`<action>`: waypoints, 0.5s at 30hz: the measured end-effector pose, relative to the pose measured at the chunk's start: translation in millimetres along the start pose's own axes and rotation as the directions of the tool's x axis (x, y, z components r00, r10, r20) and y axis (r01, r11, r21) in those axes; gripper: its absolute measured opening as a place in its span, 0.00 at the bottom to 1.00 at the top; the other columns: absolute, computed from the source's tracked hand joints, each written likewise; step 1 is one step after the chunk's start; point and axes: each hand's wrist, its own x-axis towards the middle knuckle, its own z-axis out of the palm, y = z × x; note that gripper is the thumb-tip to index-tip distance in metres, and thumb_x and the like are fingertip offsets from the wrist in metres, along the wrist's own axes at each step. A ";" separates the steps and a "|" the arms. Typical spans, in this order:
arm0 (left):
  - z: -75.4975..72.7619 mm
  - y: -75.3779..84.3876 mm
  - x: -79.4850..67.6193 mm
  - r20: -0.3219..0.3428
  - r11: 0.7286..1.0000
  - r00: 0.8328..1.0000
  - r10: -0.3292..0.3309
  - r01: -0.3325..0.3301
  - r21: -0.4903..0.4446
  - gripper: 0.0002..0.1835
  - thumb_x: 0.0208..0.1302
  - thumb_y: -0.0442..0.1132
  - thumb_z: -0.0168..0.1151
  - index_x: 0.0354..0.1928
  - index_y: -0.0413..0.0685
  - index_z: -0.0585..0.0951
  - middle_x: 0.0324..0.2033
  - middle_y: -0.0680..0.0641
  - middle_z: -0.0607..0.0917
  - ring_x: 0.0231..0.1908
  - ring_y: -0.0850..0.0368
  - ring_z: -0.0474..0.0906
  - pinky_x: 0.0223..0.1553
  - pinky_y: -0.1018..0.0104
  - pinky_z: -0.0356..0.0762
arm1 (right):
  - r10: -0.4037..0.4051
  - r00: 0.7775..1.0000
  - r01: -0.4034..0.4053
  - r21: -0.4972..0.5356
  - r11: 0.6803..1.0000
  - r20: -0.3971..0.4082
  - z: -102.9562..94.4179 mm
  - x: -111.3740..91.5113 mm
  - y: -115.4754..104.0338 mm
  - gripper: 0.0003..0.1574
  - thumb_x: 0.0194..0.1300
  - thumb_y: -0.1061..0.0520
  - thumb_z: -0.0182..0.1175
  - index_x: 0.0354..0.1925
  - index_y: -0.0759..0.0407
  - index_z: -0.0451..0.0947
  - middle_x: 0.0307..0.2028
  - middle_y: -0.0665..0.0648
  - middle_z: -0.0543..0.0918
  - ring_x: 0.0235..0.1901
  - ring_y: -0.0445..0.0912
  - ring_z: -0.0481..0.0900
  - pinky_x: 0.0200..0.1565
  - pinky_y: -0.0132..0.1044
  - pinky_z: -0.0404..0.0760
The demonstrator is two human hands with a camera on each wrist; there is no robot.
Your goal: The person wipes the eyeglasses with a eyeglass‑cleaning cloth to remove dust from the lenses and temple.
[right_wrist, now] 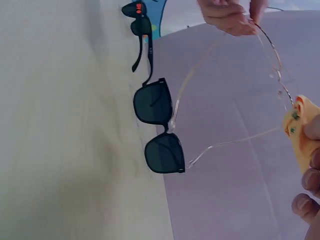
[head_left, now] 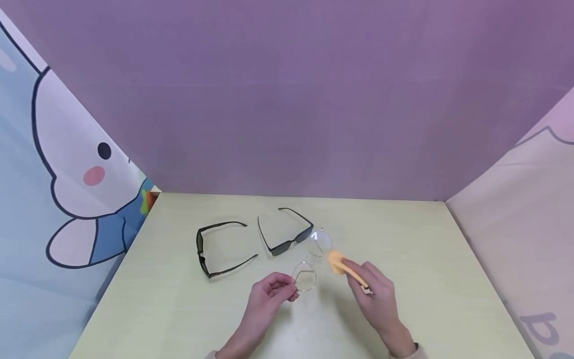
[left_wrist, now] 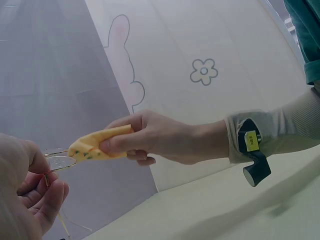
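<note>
My left hand (head_left: pixel 273 294) pinches the rim of a pair of thin-framed clear eyeglasses (head_left: pixel 305 276) near one hinge, holding them above the table. My right hand (head_left: pixel 374 294) grips a folded yellow-orange cloth (head_left: pixel 337 263) with a small green print. In the right wrist view the cloth (right_wrist: pixel 298 125) meets the far end of the eyeglass frame, and the thin temples stretch away from me. From the left wrist view, the cloth (left_wrist: pixel 97 145) wraps over part of the lens end. Whether it covers both faces of the lens I cannot tell.
Two pairs of dark sunglasses lie on the pale table (head_left: pixel 179 319) with temples unfolded. One pair of black sunglasses (head_left: pixel 201 249) is at the left; the other sunglasses (head_left: pixel 281 248) lie just beyond the eyeglasses. A purple panel (head_left: pixel 287 109) rises behind, with printed cloth walls at both sides.
</note>
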 end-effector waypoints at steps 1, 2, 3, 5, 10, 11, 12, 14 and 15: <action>0.1 -0.1 0.3 0.001 1.000 1.000 0.002 -0.002 0.001 0.15 0.66 0.29 0.66 0.47 0.21 0.77 0.35 0.39 0.87 0.34 0.60 0.85 0.44 0.70 0.86 | 0.011 1.000 -0.011 -0.005 1.000 -0.021 -1.4 0.6 0.3 0.16 0.73 0.56 0.62 0.46 0.69 0.87 0.24 0.50 0.75 0.22 0.33 0.66 0.19 0.17 0.66; 0.1 -0.2 0.6 0.000 1.000 1.000 0.004 -0.004 0.003 0.15 0.66 0.29 0.65 0.46 0.20 0.76 0.35 0.40 0.87 0.34 0.60 0.85 0.44 0.71 0.86 | 0.016 0.999 -0.016 -0.008 1.000 -0.044 -2.5 1.4 0.5 0.14 0.71 0.58 0.62 0.45 0.70 0.86 0.24 0.50 0.75 0.22 0.33 0.66 0.19 0.18 0.66; 0.0 -0.2 0.9 0.000 1.000 1.000 0.003 -0.003 0.004 0.15 0.66 0.29 0.65 0.46 0.20 0.76 0.34 0.41 0.87 0.34 0.61 0.85 0.44 0.71 0.86 | 0.020 0.998 -0.020 -0.010 1.000 -0.067 -3.2 2.2 0.5 0.13 0.69 0.61 0.63 0.45 0.71 0.86 0.23 0.51 0.75 0.22 0.33 0.66 0.19 0.17 0.66; -0.3 -0.1 1.0 0.006 1.000 1.000 0.001 -0.002 0.011 0.14 0.66 0.28 0.65 0.46 0.20 0.76 0.34 0.42 0.87 0.34 0.61 0.85 0.43 0.71 0.85 | 0.021 0.994 -0.022 -0.006 1.000 -0.105 -3.7 3.9 0.0 0.11 0.66 0.65 0.63 0.44 0.72 0.86 0.23 0.52 0.74 0.23 0.33 0.66 0.19 0.18 0.66; -0.5 -0.1 0.1 0.067 0.999 0.998 -0.015 0.011 0.051 0.14 0.66 0.29 0.65 0.46 0.22 0.77 0.34 0.44 0.86 0.35 0.61 0.84 0.43 0.71 0.85 | 0.019 0.991 -0.017 0.018 1.000 -0.130 -1.5 7.2 -0.8 0.12 0.63 0.69 0.63 0.45 0.73 0.86 0.23 0.53 0.74 0.23 0.33 0.66 0.18 0.17 0.66; -0.4 -0.2 -0.2 0.083 0.998 0.996 -0.016 0.011 0.060 0.14 0.66 0.30 0.65 0.46 0.23 0.78 0.35 0.45 0.86 0.35 0.61 0.84 0.44 0.71 0.86 | 0.015 0.992 -0.013 0.017 1.000 -0.123 -0.7 7.5 -0.7 0.12 0.63 0.70 0.63 0.45 0.73 0.86 0.23 0.53 0.74 0.23 0.34 0.66 0.18 0.17 0.66; -0.3 -0.3 -0.4 0.098 0.998 0.995 -0.017 0.011 0.069 0.14 0.66 0.30 0.65 0.46 0.23 0.78 0.35 0.44 0.86 0.35 0.61 0.84 0.44 0.71 0.86 | 0.009 0.993 -0.007 0.015 1.000 -0.114 0.2 7.7 -0.6 0.13 0.62 0.70 0.63 0.46 0.73 0.85 0.23 0.53 0.74 0.22 0.34 0.66 0.18 0.18 0.66; -0.1 -0.6 -0.6 0.119 0.996 0.993 -0.017 0.007 0.085 0.13 0.67 0.30 0.65 0.46 0.24 0.79 0.36 0.43 0.86 0.35 0.61 0.85 0.44 0.71 0.86 | -0.004 0.996 0.004 0.000 1.000 -0.095 2.3 7.7 -0.6 0.14 0.61 0.70 0.62 0.46 0.73 0.85 0.23 0.52 0.73 0.22 0.35 0.65 0.18 0.18 0.66; -0.1 -0.7 -0.7 0.124 0.996 0.992 -0.014 0.002 0.091 0.13 0.67 0.30 0.65 0.46 0.24 0.79 0.36 0.42 0.86 0.35 0.62 0.85 0.44 0.71 0.86 | -0.013 0.996 0.012 -0.009 1.000 -0.087 3.5 7.4 -0.8 0.15 0.61 0.70 0.61 0.46 0.73 0.85 0.23 0.51 0.74 0.21 0.35 0.65 0.19 0.18 0.66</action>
